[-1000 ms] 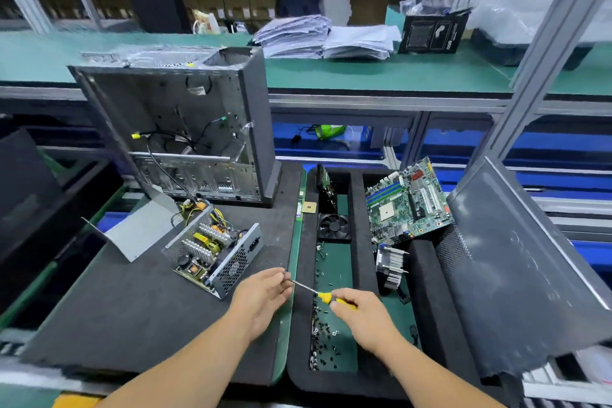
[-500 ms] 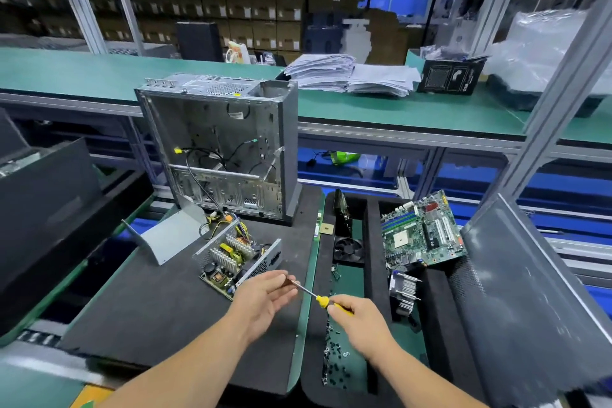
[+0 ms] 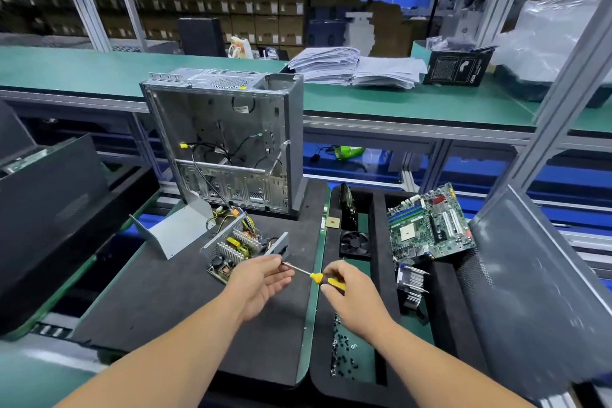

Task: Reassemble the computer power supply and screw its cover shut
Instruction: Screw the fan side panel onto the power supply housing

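Note:
The open power supply (image 3: 238, 245) lies on the black foam mat (image 3: 185, 301), its circuit board and heat sinks bare. Its bent grey metal cover (image 3: 175, 232) lies apart, just to its left. My right hand (image 3: 356, 296) grips the yellow and black handle of a screwdriver (image 3: 326, 279). My left hand (image 3: 261, 281) pinches the tip of the shaft with thumb and fingers, in front of the power supply. Whether a screw sits between those fingers is hidden. Several loose screws (image 3: 344, 348) lie in the green slot of the parts tray.
An empty computer case (image 3: 228, 142) stands upright behind the power supply. The black foam tray (image 3: 381, 275) on the right holds a fan (image 3: 355, 243), a motherboard (image 3: 430, 225) and a heat sink (image 3: 412, 285). A dark side panel (image 3: 530, 291) leans at far right.
My head has lifted, so the bench sits lower in view. Both hands keep the same hold on the screwdriver, just in front of the power supply.

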